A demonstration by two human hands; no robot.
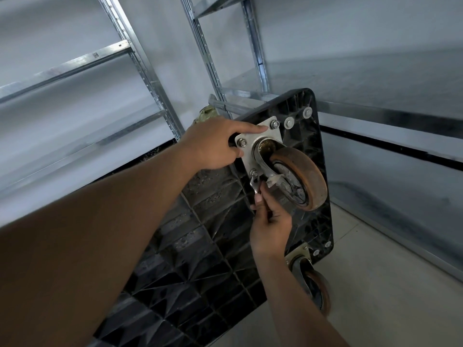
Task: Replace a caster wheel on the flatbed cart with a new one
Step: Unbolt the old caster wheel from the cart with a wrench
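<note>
Black ribbed plastic flatbed cart (200, 246) tipped up for access; left hand (215, 144) grips its edge to brace it, right-hand fingers (260, 196) pinch small steel wrench (254, 182) on silver caster-plate nut (253, 172).

Galvanized shelving (140, 63) along left and back walls, bare shelves. Pale tiled floor (390, 284) lower right. Greenish bundle (209, 113) near rack upright, partly hidden.
</note>
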